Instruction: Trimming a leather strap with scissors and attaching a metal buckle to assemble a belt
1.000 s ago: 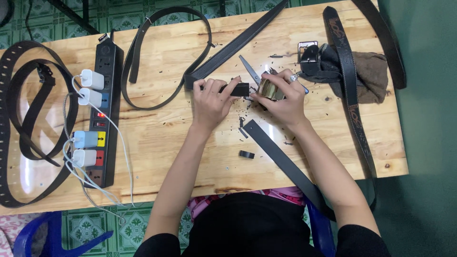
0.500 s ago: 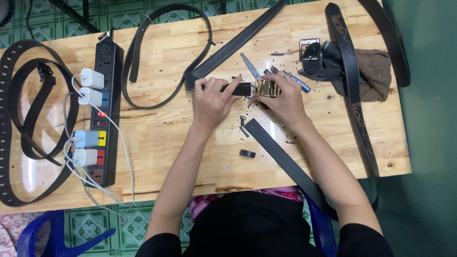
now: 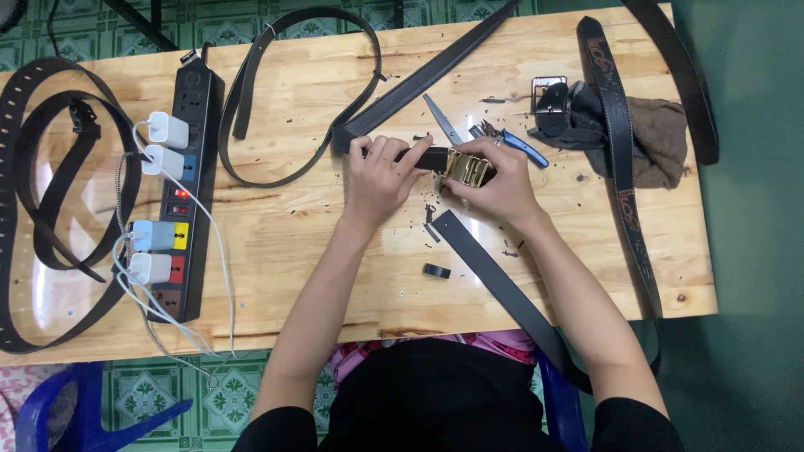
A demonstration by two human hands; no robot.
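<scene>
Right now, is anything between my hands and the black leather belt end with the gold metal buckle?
Nothing visible. The left hand already grips the black leather belt end, and the right hand is closed on the gold metal buckle. The scissors and blue-handled pliers lie beyond them.

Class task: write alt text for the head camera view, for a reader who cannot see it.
Seen from above, a person's left hand holds a black belt end while the right hand grips its gold buckle over a wooden table. Scissors, blue-handled pliers, other belts and a power strip lie around.
</scene>
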